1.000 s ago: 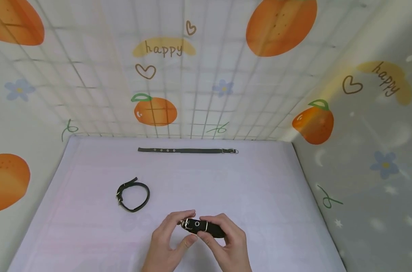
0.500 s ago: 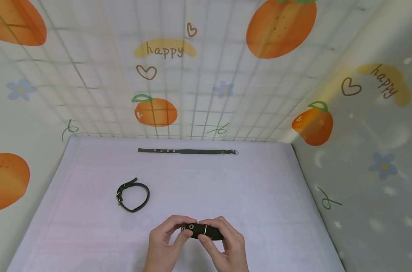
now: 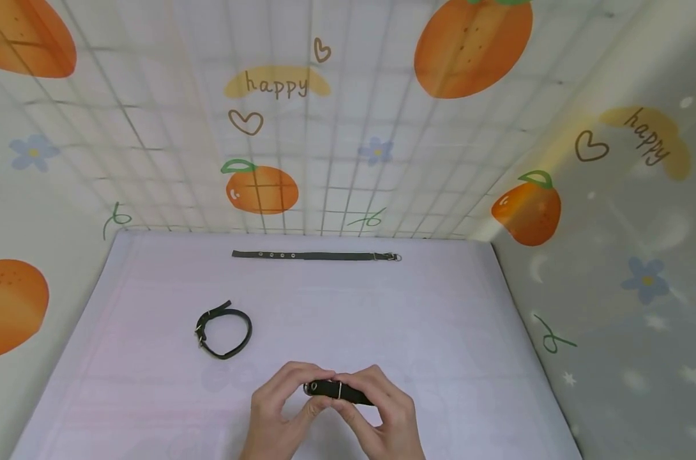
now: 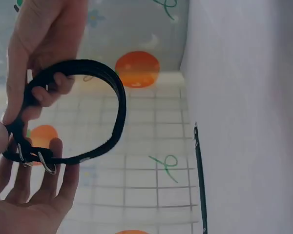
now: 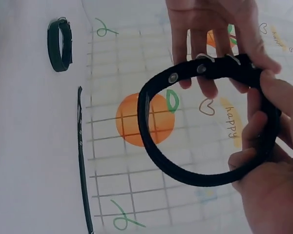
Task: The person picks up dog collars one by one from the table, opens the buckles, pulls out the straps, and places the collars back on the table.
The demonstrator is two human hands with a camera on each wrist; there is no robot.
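Both hands hold a black collar (image 3: 325,388) near the front of the table, its strap bent into a loop. My left hand (image 3: 274,409) pinches it at the buckle end, thumb below and fingers above. In the left wrist view the metal buckle and D-ring (image 4: 47,164) lie against the left fingers. Close beside it, my right hand (image 3: 389,409) grips the strap by the metal keeper (image 3: 340,390). The right wrist view has the right fingers (image 5: 249,158) curled round the band, with thumbs nearly meeting. An eyelet (image 5: 173,78) shows on the strap.
A second black collar (image 3: 250,329), buckled into a ring, lies on the table to the left. A third collar (image 3: 331,256) lies straight along the back edge. Printed curtains (image 3: 325,140) with oranges stand behind and on both sides of the white table (image 3: 440,332).
My left thumb and fingers have shifted right, closer to the right hand, and now cover the buckle. The eyelet and keeper have moved left. The other two collars lie still.
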